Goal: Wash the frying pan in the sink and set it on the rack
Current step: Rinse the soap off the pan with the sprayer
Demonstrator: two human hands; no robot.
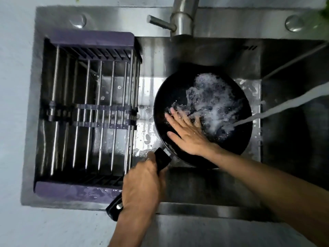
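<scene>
A black frying pan (178, 90) sits in the steel sink (277, 56), its inside wet and foamy. A stream of water (277, 106) comes in from the right and lands in the pan. My left hand (142, 182) grips the pan's black handle (162, 158) at the sink's front edge. My right hand (187, 132) lies flat inside the pan with straight fingers spread on its bottom. A purple rack (85, 40) with metal bars spans the left part of the sink and holds nothing.
The faucet (183, 20) with its lever stands at the back middle of the sink. Two round caps sit on the back ledge. A pale counter (16, 122) surrounds the sink. Something green shows at the top right corner.
</scene>
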